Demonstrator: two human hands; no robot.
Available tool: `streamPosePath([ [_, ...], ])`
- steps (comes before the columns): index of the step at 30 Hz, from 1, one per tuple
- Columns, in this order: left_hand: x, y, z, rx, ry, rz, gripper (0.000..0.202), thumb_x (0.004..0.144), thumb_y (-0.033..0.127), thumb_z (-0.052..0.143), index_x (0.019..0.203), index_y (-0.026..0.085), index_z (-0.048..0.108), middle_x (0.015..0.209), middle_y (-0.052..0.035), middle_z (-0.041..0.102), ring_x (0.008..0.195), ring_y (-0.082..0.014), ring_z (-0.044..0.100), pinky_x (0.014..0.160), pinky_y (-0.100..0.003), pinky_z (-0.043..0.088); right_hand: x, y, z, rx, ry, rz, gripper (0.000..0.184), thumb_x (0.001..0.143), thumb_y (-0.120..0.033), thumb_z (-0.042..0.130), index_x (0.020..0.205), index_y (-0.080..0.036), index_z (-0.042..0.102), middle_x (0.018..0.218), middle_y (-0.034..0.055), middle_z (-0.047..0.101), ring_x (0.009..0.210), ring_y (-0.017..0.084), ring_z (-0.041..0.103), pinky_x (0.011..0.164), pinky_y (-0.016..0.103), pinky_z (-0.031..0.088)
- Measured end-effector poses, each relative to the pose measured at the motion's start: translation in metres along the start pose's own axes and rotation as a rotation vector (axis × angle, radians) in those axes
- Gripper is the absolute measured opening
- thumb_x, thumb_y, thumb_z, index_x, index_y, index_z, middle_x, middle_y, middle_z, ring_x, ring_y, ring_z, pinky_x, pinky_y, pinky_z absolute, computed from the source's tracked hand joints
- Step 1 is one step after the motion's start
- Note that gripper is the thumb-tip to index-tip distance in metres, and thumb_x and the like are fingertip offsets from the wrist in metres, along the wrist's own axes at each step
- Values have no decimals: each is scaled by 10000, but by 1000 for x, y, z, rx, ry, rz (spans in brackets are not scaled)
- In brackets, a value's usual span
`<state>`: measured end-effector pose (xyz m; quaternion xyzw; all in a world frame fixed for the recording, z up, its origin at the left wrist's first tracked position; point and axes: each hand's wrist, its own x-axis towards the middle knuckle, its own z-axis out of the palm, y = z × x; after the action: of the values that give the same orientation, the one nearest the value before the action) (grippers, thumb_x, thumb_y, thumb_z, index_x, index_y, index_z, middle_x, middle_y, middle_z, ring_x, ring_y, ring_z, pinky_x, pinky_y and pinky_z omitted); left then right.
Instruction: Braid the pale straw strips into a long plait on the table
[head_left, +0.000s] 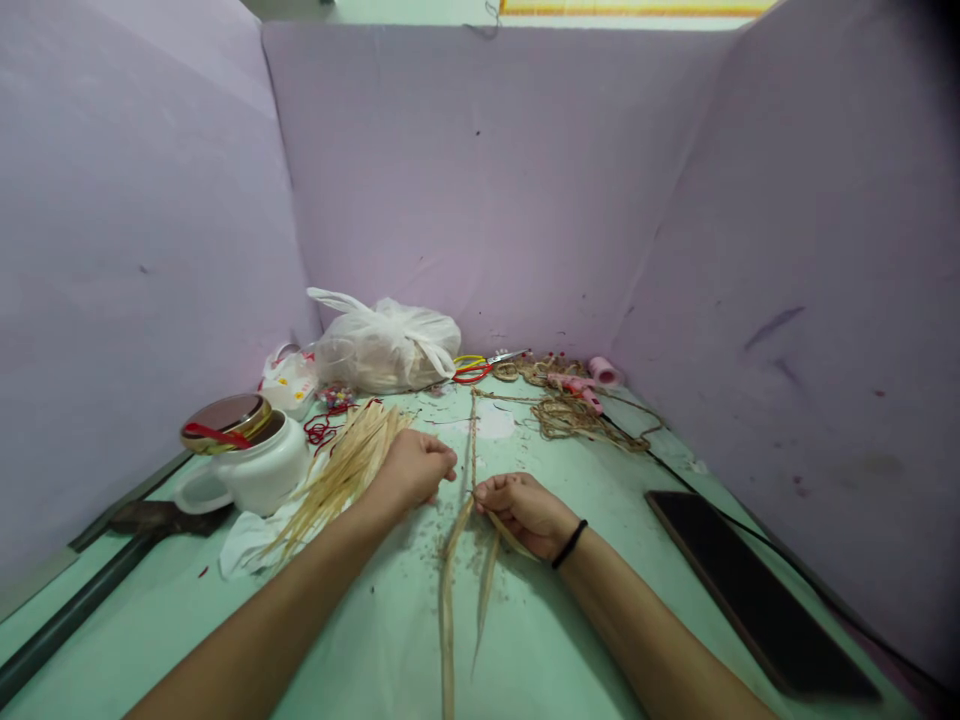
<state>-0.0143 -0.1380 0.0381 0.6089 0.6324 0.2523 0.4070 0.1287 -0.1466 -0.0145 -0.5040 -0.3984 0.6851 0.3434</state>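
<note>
A thin braided cord (473, 440) runs toward me down the middle of the table. At its near end, my right hand (525, 510) pinches the braid where loose dried fibre strips spread out. One long pale strip (448, 610) hangs toward me, and a shorter strip (487, 585) dangles below the right hand. Just left of the cord is my left hand (416, 468), its fingers curled together and apart from the braid; what they hold, if anything, is hidden. Beside my left forearm lies a bundle of dried fibre strips (352, 455) on white paper.
On the left stand a white mug (266, 465), a gold-rimmed lid (225, 420) and a hammer (150, 520). At the back are a plastic bag (390, 345), scissors (480, 368), coiled braid (570, 415) and a pink glue gun (581, 388). A black phone (750, 590) lies right.
</note>
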Motion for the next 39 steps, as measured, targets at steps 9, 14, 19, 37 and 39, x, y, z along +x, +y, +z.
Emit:
streamPosePath([
  [9,10,-19,25,-357,-367,-210,69,573,107,509,516,86,542,417,-19,510,336,-74,424,346,-188,300,-2,-2,-3,-136,0,-115,5,533,-116,540,533,-119,544,422,-30,503,339,26,312,354,179,158],
  [14,6,-15,26,-220,-246,-123,141,592,106,483,452,125,482,303,23,403,249,-57,298,295,-187,188,4,1,-2,-351,94,-264,60,546,-87,516,508,-130,533,430,-30,495,392,47,347,393,185,227],
  [19,6,-18,34,-172,-200,-90,146,586,105,443,449,145,474,255,47,322,222,-60,229,284,-194,146,-6,-3,1,-794,338,-373,87,598,-144,532,564,-146,612,533,22,597,496,107,473,460,211,289],
  [37,11,-24,29,-304,-289,-43,87,534,175,502,456,138,489,300,36,390,245,-54,289,279,-178,175,-38,-13,18,-1314,351,-483,194,625,-120,489,575,-185,664,593,77,648,523,148,513,480,255,223],
  [39,12,-24,28,-320,-285,-42,61,521,174,513,475,135,500,321,42,404,252,-43,285,285,-172,165,-38,-16,14,-1271,298,-499,172,615,-123,508,559,-185,659,555,53,631,501,130,493,477,247,231],
])
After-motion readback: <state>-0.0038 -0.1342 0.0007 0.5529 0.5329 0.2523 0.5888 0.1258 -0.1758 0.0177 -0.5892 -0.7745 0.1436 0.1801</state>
